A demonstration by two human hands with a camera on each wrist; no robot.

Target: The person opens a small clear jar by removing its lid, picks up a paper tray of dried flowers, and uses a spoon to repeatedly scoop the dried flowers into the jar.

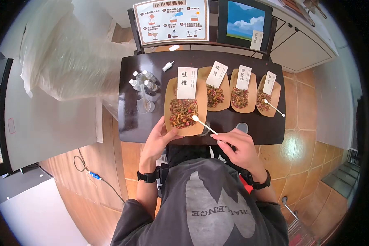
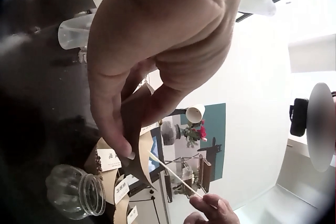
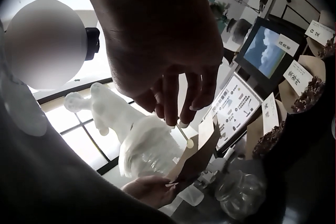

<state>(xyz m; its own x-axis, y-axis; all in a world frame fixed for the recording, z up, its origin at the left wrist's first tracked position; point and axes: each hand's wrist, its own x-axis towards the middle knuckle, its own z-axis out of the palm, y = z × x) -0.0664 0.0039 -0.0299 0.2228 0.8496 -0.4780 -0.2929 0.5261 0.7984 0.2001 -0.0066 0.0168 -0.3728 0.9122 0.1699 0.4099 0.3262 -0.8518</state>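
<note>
Left hand (image 1: 158,137) pinches the near edge of the light, floppy kraft tray (image 1: 185,107) of dried botanicals on the table, right hand (image 1: 240,147) pinching the thin white spoon (image 1: 204,124) by its handle end, bowl apparently just above the mix.

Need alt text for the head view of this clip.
A person's left hand holds the near edge of a paper tray of dried herbs while the right hand holds a white spoon over it. Three more labelled trays sit on the dark table.

instruction poster (image 1: 171,20), small bottles (image 1: 144,81), sky picture (image 1: 244,20)
</note>
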